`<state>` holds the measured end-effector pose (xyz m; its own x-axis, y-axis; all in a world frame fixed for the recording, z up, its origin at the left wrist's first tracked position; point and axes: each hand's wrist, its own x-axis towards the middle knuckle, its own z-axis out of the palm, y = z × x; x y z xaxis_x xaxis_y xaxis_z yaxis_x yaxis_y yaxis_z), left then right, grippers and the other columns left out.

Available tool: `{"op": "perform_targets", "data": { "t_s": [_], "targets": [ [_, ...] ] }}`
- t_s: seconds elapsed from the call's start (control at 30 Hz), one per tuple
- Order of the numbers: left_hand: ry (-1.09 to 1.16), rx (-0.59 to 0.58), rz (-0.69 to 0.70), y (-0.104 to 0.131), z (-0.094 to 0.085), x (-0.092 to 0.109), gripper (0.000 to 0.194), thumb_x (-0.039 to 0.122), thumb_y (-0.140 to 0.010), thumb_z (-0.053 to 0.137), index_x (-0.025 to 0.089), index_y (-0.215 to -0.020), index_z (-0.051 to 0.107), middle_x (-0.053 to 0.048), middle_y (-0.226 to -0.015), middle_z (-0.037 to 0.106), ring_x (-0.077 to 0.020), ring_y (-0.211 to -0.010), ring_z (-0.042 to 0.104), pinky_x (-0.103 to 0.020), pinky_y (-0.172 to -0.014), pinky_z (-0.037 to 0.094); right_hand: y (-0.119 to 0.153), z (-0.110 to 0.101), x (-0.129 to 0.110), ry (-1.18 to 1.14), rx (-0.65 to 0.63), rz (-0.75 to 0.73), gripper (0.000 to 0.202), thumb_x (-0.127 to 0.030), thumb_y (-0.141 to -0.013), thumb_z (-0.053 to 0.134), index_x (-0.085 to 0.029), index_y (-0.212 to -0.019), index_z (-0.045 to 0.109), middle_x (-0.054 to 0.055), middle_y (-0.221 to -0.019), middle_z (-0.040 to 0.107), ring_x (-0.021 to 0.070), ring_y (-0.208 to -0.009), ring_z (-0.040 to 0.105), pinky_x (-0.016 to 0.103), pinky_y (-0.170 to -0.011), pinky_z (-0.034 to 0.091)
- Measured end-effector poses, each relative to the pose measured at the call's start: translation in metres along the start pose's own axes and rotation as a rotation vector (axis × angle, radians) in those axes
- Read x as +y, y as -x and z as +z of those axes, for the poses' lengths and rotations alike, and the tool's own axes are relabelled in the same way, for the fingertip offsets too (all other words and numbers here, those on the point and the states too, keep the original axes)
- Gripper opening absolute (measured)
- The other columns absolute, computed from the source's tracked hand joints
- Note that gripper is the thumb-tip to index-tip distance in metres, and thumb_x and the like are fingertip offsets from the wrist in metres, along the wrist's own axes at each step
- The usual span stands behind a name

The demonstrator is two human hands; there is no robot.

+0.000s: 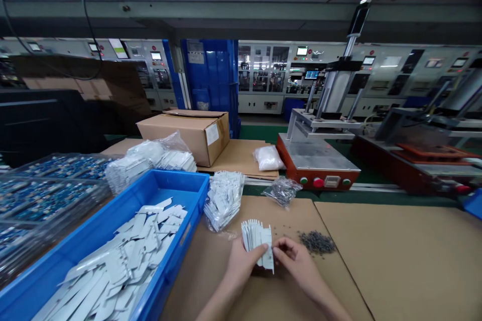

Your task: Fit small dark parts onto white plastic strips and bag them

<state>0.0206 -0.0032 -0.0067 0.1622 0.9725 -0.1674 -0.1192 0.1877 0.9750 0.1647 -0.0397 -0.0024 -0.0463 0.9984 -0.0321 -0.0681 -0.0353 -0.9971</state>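
Note:
My left hand point(243, 259) is closed around a fanned stack of white plastic pieces point(257, 238), with the thumb lying across the front one. At the right edge of that stack, my right hand point(296, 260) has its thumb and index finger pinched together. Whatever sits between those fingertips is too small to make out. Just beyond the right hand, a pile of small dark grey parts point(318, 243) lies on the cardboard, with a few strays scattered to its left.
On the left stands a long blue bin point(181, 241) of loose white pieces. Bagged white pieces point(225, 195), a bag of dark parts point(282, 191) and a cardboard box point(188, 133) lie beyond. Clear trays point(48, 195) hold blue parts. A press point(320, 160) stands back right.

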Motion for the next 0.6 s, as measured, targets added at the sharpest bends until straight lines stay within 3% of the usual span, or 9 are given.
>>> {"op": "perform_targets", "data": {
  "t_s": [0.13,0.37,0.6],
  "targets": [
    [-0.053,-0.019,0.026,0.0027,0.0024,0.0045,0.022,0.02,-0.057,0.065,0.01,-0.076,0.06,-0.004,-0.068,0.064,-0.0174,-0.063,0.058,-0.024,-0.055,0.047,-0.0017,0.0004,-0.0003,0.109,0.124,-0.09,0.015,-0.031,-0.069,0.059,-0.017,-0.072,0.056,0.002,-0.069,0.058,0.0159,-0.066,0.055,0.025,-0.063,0.045],
    [-0.116,-0.033,0.049,0.0054,0.0037,0.0035,0.022,0.021,-0.059,0.063,0.009,-0.077,0.06,-0.005,-0.071,0.065,-0.0189,-0.067,0.058,-0.024,-0.057,0.047,-0.0028,-0.001,0.0051,0.109,0.087,-0.094,0.015,-0.03,-0.067,0.061,-0.017,-0.071,0.055,0.001,-0.068,0.058,0.0154,-0.063,0.057,0.024,-0.06,0.047],
    [-0.117,-0.062,0.026,0.0049,0.0018,0.0033,0.024,0.022,-0.06,0.063,0.01,-0.08,0.06,-0.005,-0.072,0.065,-0.0183,-0.066,0.059,-0.024,-0.057,0.047,-0.0017,0.0027,0.0083,0.159,0.178,-0.137,0.023,-0.039,-0.07,0.056,-0.018,-0.076,0.051,0.004,-0.074,0.059,0.0183,-0.072,0.058,0.027,-0.064,0.048]
  ]
}}
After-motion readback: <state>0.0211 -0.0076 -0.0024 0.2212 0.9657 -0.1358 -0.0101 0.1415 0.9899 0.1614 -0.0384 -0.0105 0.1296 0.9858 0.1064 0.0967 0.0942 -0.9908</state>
